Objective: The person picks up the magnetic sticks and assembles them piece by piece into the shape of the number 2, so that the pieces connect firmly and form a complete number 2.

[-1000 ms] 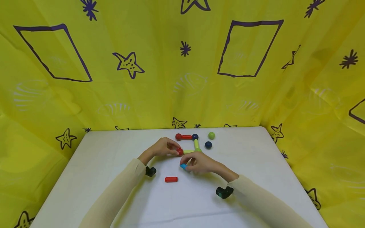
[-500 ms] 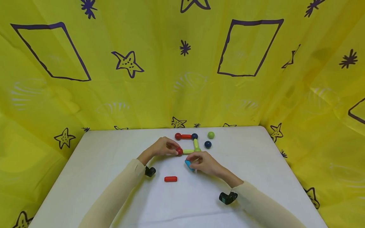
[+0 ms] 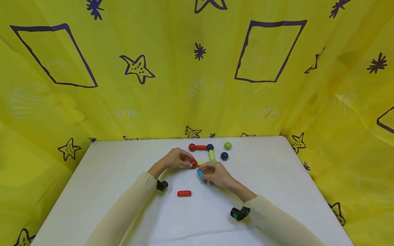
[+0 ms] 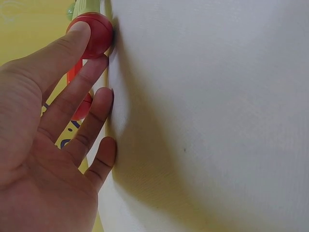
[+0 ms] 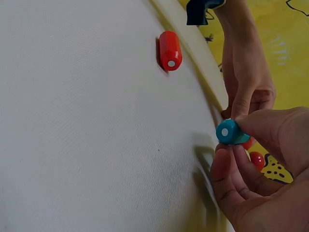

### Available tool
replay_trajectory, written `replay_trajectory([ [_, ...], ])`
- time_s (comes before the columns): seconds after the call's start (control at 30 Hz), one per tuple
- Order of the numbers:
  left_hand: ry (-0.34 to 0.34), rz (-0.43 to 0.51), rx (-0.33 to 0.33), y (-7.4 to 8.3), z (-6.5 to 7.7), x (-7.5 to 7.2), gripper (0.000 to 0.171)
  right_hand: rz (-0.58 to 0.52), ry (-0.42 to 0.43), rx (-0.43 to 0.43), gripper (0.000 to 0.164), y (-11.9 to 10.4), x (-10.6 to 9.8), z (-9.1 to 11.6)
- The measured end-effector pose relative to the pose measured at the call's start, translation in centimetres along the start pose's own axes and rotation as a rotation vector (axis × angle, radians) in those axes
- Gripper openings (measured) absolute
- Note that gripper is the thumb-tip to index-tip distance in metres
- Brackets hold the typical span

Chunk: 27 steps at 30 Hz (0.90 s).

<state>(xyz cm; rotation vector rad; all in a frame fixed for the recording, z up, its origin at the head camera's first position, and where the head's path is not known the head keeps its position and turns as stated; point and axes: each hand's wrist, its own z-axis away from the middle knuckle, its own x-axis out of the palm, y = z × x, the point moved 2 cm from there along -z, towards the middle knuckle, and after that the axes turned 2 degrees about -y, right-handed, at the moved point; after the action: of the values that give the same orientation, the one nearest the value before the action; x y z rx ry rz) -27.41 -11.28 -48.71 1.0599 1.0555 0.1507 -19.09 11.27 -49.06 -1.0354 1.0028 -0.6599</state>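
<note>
My left hand [image 3: 175, 159] pinches a red ball [image 3: 194, 163] at the front left corner of a ball-and-rod shape on the table. In the left wrist view the thumb presses on this red ball [image 4: 100, 36], and the other fingers reach past it near the tabletop. A yellow-green rod [image 3: 201, 163] runs from the ball toward a green ball partly hidden by my right hand [image 3: 218, 175]. That hand pinches a short blue rod [image 3: 200, 175] between thumb and fingers, just in front of the red ball. A pale round tip shows on the blue rod's end [image 5: 224, 132].
The shape's far side has a red ball [image 3: 192, 147], a red rod [image 3: 201, 147] and a navy ball [image 3: 210, 147]; another yellow-green rod [image 3: 211, 155] forms its right side. A loose green ball [image 3: 227, 146] and navy ball [image 3: 224, 155] lie right. A loose red rod [image 3: 184, 193] lies nearer.
My right hand moved right with the blue rod, then slightly back left, and the rod turned to a steeper slant. The left hand stays at the red ball.
</note>
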Motion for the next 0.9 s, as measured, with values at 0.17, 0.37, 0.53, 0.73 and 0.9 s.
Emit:
replay_trajectory([
  [0.17,0.002,0.004,0.001,0.0,0.1,0.0,0.025,-0.003,0.038,0.024,0.025,-0.2,0.7,-0.6],
  [0.37,-0.002,0.008,-0.001,0.0,0.1,0.0,0.024,-0.031,0.075,0.042,0.026,-0.4,1.2,-0.9],
  [0.53,-0.001,0.003,0.004,0.0,0.1,0.1,0.024,-0.073,0.091,0.056,0.025,-0.3,1.6,-1.2],
  [0.73,0.0,-0.001,0.015,0.1,0.2,0.0,0.024,-0.101,0.092,0.075,0.023,-0.6,1.9,-1.6],
  [0.9,0.0,-0.013,0.034,-0.2,0.0,0.0,0.024,-0.081,0.085,0.094,0.022,-0.8,1.9,-1.6],
])
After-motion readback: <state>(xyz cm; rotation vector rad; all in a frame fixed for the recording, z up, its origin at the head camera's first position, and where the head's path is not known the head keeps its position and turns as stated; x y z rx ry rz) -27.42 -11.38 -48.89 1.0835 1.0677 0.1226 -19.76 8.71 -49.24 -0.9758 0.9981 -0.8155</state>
